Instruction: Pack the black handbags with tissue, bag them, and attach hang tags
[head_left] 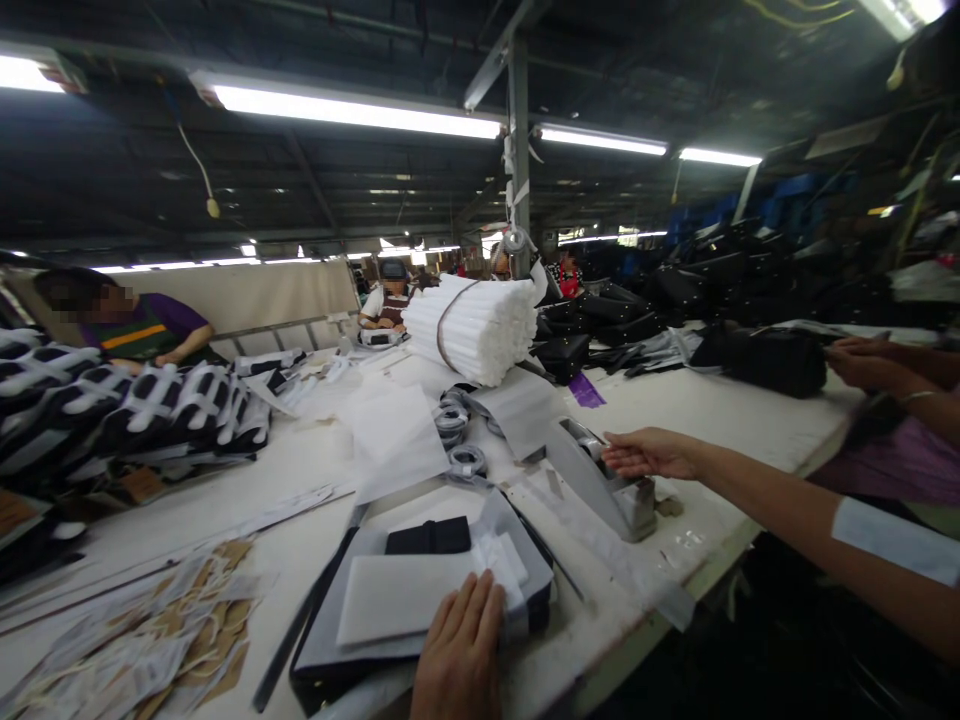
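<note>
My left hand (461, 645) lies flat, fingers outstretched, at the lower right edge of a white foam sheet (401, 598). That sheet rests on a black bag (337, 672) with a pale grey panel, beside a small black folded piece (429, 536) and a crumpled white wrap (501, 562). Farther right, my right hand (651, 455) is over a grey tape dispenser (592, 490). Its fingers are pressed together with the tips by the dispenser's upper part; whether tape is between them is too small to make out.
A strapped bundle of white rolls (480, 325) stands behind grey coils (466, 460). Brown tags (202, 640) lie at left, near stacked black-and-white pieces (150, 400). Another person's hands (870, 360) are at right by a black bag (780, 360). Other people sit across the table.
</note>
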